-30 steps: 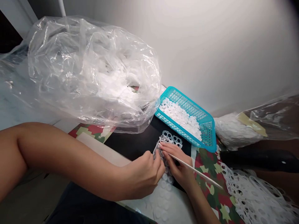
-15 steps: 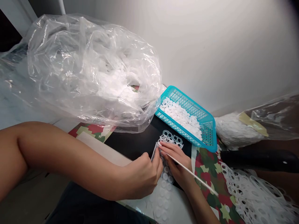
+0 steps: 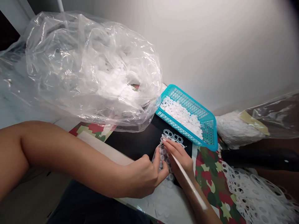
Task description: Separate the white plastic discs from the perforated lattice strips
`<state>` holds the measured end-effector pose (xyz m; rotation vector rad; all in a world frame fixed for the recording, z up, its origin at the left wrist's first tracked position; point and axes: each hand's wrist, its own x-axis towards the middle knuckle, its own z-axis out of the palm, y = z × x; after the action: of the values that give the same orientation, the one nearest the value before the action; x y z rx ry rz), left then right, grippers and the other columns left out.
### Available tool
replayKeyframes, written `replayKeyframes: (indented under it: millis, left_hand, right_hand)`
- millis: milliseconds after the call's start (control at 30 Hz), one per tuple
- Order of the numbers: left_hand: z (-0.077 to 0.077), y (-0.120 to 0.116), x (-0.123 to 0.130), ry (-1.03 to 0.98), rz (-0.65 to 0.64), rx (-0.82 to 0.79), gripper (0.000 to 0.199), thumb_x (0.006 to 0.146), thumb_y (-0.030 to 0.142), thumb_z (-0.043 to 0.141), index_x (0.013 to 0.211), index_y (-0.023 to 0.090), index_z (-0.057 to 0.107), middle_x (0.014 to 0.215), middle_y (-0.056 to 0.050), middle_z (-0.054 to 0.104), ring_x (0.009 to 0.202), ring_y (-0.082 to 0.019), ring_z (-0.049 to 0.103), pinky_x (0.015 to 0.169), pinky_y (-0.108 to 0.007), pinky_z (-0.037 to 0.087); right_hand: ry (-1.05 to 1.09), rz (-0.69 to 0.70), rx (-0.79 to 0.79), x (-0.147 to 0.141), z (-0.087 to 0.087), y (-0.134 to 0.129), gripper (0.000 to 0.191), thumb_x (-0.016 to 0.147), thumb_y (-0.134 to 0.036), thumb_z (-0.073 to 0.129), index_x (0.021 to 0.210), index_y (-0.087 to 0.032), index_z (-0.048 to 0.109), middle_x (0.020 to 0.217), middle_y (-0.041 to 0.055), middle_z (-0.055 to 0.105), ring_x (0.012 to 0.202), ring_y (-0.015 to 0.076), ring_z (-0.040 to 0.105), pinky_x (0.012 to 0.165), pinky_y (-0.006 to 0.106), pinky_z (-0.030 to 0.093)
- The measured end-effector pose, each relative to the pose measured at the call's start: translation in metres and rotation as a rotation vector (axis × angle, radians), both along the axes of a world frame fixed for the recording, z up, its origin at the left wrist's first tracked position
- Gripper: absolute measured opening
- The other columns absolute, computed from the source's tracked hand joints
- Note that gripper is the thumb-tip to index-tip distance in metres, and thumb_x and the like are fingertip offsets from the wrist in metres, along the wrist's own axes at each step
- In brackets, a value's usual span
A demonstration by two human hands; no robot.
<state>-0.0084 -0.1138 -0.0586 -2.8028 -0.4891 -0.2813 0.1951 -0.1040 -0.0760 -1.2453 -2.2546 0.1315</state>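
Note:
A clear plastic sheet of punched white discs (image 3: pixel 171 138) lies on a black mat at the table's middle. My left hand (image 3: pixel 144 177) pinches the sheet's near left edge. My right hand (image 3: pixel 181 160) rests on the sheet and holds a thin white stick (image 3: pixel 189 183), whose tip presses on the sheet near its far end. A turquoise basket (image 3: pixel 205 123) with a heap of loose white discs (image 3: pixel 182 116) stands just beyond the sheet.
A big clear plastic bag (image 3: pixel 88 68) of white material fills the left. Spent lattice sheets with holes (image 3: pixel 252 196) pile at the right front. A smaller bag of white discs (image 3: pixel 233 130) lies right of the basket. A white wall stands behind.
My right hand has swung the stick so that its free end points toward me, with the tip a little further up the sheet. My left hand has slid slightly nearer along the sheet's edge.

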Motion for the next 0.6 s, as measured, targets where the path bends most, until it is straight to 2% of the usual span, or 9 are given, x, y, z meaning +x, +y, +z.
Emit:
replayKeyframes:
  millis: [167, 300, 400, 533, 600]
  left_hand:
    - [0.0, 0.0, 0.001, -0.001, 0.002, 0.021, 0.034, 0.089, 0.025, 0.039, 0.108, 0.008, 0.062, 0.124, -0.021, 0.055, 0.116, -0.042, 0.053, 0.04, -0.026, 0.034]
    - [-0.001, -0.001, 0.002, 0.002, 0.004, 0.021, 0.032, 0.089, 0.023, 0.039, 0.107, 0.01, 0.063, 0.119, -0.018, 0.056, 0.115, -0.043, 0.054, 0.039, -0.027, 0.032]
    - [-0.004, -0.002, 0.001, 0.024, -0.015, 0.042, 0.03, 0.088, 0.021, 0.04, 0.103, 0.014, 0.065, 0.123, -0.015, 0.054, 0.117, -0.043, 0.051, 0.04, -0.027, 0.029]
    - [0.0, -0.004, -0.003, 0.087, 0.017, 0.08, 0.034, 0.086, 0.023, 0.047, 0.115, 0.014, 0.061, 0.131, -0.016, 0.05, 0.119, -0.04, 0.049, 0.044, -0.029, 0.029]
    - [0.006, -0.005, -0.005, 0.096, 0.032, 0.091, 0.04, 0.087, 0.024, 0.048, 0.124, 0.01, 0.056, 0.13, -0.02, 0.051, 0.1, -0.03, 0.059, 0.047, -0.03, 0.029]
  right_hand:
    - [0.057, -0.095, 0.119, -0.002, 0.012, -0.001, 0.034, 0.09, -0.007, 0.049, 0.12, -0.021, 0.061, 0.116, 0.0082, 0.066, 0.105, 0.0193, 0.064, 0.091, 0.032, 0.053]
    - [0.11, -0.236, 0.366, 0.008, 0.028, 0.001, 0.034, 0.086, -0.004, 0.057, 0.115, -0.021, 0.064, 0.109, 0.0069, 0.07, 0.097, 0.0196, 0.068, 0.085, 0.031, 0.055]
    - [0.026, -0.333, 0.502, 0.027, 0.034, 0.006, 0.035, 0.085, -0.004, 0.059, 0.115, -0.02, 0.064, 0.109, 0.0076, 0.071, 0.098, 0.0216, 0.067, 0.088, 0.036, 0.054]
    - [-0.038, -0.416, 0.46, 0.049, 0.031, 0.014, 0.028, 0.088, -0.011, 0.057, 0.114, -0.018, 0.065, 0.114, 0.0103, 0.069, 0.106, 0.0241, 0.064, 0.094, 0.042, 0.051]
    - [-0.011, -0.42, 0.417, 0.052, 0.029, 0.016, 0.024, 0.089, -0.013, 0.056, 0.111, -0.018, 0.066, 0.114, 0.0105, 0.068, 0.107, 0.0243, 0.064, 0.096, 0.044, 0.05]
